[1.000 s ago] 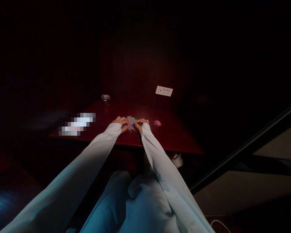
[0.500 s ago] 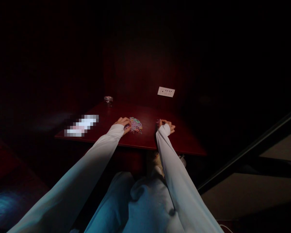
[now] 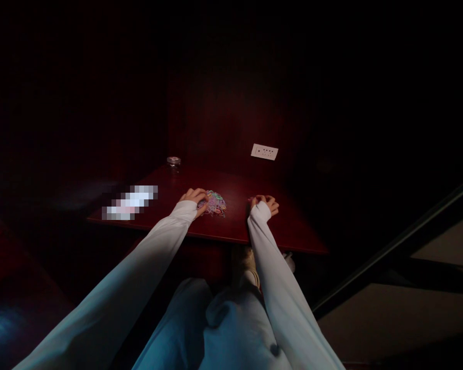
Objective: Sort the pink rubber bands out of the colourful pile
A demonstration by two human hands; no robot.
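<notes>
A pile of small coloured bands (image 3: 216, 203), mostly purple with some green and orange, lies on the dark red table (image 3: 231, 226). My left hand (image 3: 196, 199) rests against the pile's left side with curled fingers; whether anything is between them is hidden. To the right of the pile, my right hand (image 3: 266, 203) is low over the table, its fingers bent and somewhat apart. A bit of pink (image 3: 250, 200) shows at its left edge, too small to tell whether it is held.
A clear lidded jar (image 3: 173, 164) stands at the table's back left. A bright pixelated rectangle (image 3: 133, 201) lies at the left. On the back wall is a white socket panel (image 3: 264, 151). The table's front edge runs below my wrists.
The view has tilted slightly, so the table and socket panel sit lower. My right hand has turned a little, and less of the pink material beside it shows. My left hand stays at the pile.
</notes>
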